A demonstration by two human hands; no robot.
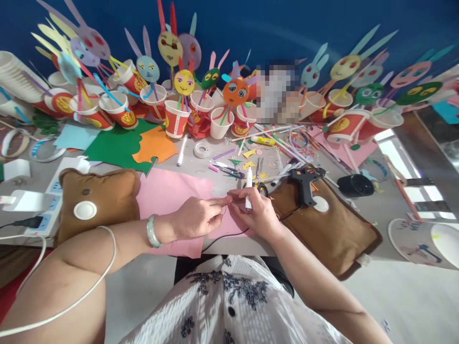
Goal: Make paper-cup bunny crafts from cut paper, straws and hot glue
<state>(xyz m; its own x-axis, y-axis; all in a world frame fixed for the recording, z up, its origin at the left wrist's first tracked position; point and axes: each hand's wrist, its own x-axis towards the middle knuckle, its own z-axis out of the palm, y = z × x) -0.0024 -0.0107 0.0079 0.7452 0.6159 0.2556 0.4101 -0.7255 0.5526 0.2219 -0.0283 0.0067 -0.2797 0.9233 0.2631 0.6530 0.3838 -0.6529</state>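
My right hand (260,212) is closed around a white marker (248,184), which stands nearly upright between thumb and fingers. My left hand (201,217) comes in from the left, fingers curled and the forefinger stretched to meet my right fingertips. Something small and dark shows where the fingertips meet, too hidden to name. Both hands are over a sheet of pink paper (172,186) at the table's front edge. Just beyond them lie scissors (229,171) and a pink-capped pen (214,168). A black glue gun (304,184) lies right of my right hand.
Brown cushion-like pouches lie left (103,191) and right (330,229). Paper cups (177,117) with rabbit-faced figures line the back. Green paper (118,145), orange paper (158,145), a tape roll (202,149) and scraps lie between. A power strip (53,205) sits left; a white cable crosses my left arm.
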